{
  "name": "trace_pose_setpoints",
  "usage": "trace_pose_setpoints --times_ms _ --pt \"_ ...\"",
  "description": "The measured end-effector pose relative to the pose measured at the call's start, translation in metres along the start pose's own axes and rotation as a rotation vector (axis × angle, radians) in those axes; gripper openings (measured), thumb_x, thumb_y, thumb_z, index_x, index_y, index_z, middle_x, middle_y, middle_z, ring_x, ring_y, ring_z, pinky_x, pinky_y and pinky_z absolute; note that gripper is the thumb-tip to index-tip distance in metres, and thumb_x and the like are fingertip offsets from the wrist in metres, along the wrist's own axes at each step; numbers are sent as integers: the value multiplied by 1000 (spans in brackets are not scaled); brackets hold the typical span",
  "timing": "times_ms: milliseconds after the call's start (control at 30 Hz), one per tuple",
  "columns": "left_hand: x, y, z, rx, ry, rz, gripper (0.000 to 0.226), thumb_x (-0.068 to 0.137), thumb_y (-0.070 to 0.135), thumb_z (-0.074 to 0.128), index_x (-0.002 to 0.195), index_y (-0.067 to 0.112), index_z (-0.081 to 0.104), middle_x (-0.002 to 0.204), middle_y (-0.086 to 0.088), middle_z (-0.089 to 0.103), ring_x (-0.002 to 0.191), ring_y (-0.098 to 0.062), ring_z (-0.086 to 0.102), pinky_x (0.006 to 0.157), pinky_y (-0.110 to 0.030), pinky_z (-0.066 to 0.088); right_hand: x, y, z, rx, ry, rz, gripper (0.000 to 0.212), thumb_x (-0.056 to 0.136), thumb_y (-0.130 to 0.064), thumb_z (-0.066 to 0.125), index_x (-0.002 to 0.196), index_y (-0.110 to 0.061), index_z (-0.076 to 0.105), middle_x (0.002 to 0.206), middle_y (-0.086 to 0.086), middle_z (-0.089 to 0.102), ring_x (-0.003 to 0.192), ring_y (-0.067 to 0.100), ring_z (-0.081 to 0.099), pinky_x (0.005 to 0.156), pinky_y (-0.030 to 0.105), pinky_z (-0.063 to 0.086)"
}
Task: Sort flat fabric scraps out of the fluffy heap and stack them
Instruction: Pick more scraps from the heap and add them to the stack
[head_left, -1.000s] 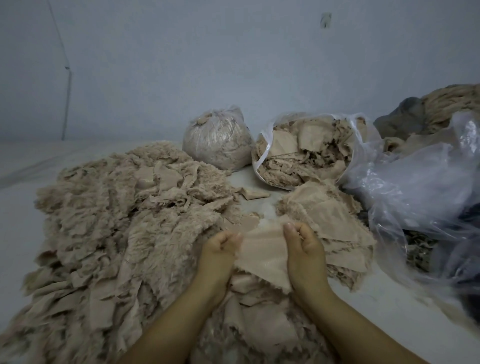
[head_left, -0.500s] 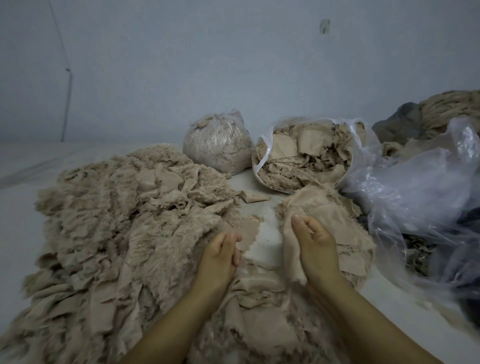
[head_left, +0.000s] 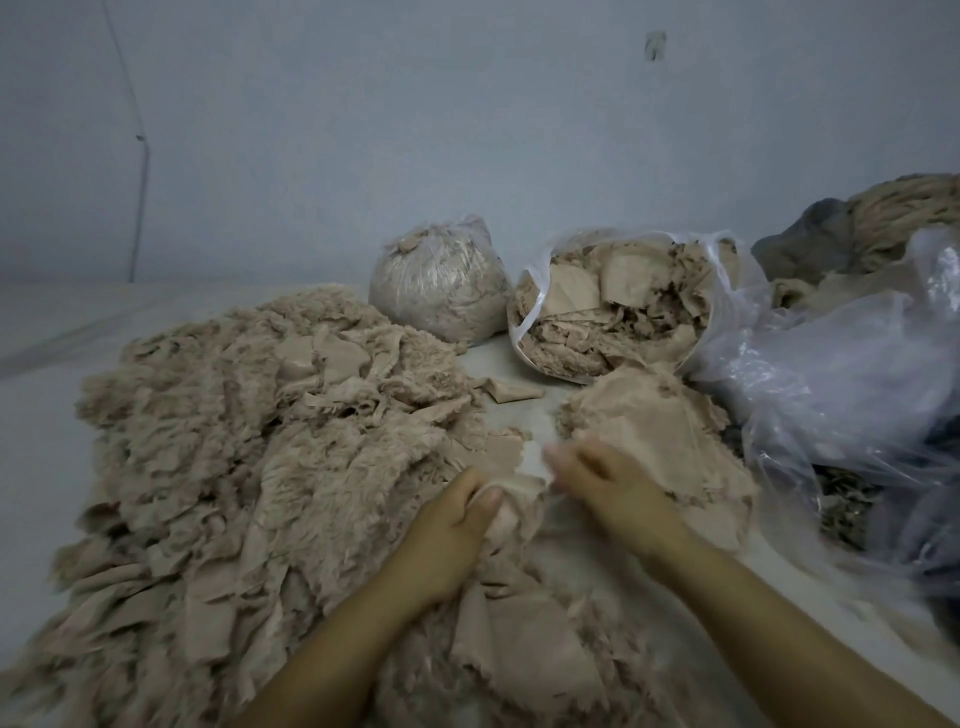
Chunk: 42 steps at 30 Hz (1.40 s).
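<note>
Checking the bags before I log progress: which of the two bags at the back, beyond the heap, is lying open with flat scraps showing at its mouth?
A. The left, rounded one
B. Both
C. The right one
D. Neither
C. The right bag gapes toward the camera with flat beige scraps visible inside its rim, while the left bag is gathered shut at the top into a round bundle.

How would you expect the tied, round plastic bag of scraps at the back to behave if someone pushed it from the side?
The tied bag looks ball-shaped and tightly stuffed, so it would probably rock or roll rather than slide. Its filling looks like soft scraps, so it is likely light for its bulk and would dent under the push. The shiny plastic skin may be slippery on the pale floor.
</note>
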<state>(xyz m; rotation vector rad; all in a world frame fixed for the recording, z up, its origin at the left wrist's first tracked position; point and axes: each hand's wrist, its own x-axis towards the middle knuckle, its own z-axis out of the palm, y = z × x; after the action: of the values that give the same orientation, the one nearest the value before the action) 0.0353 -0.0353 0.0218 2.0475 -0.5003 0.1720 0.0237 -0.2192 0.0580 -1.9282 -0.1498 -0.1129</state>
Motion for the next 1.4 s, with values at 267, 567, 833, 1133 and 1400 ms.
trace_pose_setpoints --times_ms 267,567,833,1133,1400 --pt "0 -5 -13 -63 -225 -92 29 93 30 56 67 24 45 58 14 38 51 -2 32 49 -20 25 0 11 23 585 289 124 24 99 -14 48 75 -7 47 56 7 52 41 11 53 43 23 50" --pt "9 -5 -18 -334 353 -196 33 98 17 47 66 11 42 57 0 37 56 -13 34 50 -24 29 -8 22 12 231 -30 -61 38 98 -16 51 61 -25 49 51 -5 49 44 9 44 47 21 38" --pt "-6 13 -4 -384 -160 -60 26 87 33 56 72 14 48 65 4 41 62 -8 38 57 -20 34 -11 16 30 222 8 -84 43 80 -44 65 81 -3 56 70 4 51 67 15 48 63 29 39" --pt "-2 10 -11 -348 -108 -237 22 92 8 56 71 12 51 58 0 44 52 -8 35 47 -16 28 -11 18 29 664 165 12 16 91 -21 57 83 -7 56 71 9 59 65 20 59 57 28 52" --pt "1 8 -7 -300 99 -154 18 94 6 52 77 0 55 63 -5 49 56 -9 45 53 -17 36 -13 14 28 652 257 32 20 88 -20 62 71 -14 70 71 8 71 64 20 66 56 28 53"
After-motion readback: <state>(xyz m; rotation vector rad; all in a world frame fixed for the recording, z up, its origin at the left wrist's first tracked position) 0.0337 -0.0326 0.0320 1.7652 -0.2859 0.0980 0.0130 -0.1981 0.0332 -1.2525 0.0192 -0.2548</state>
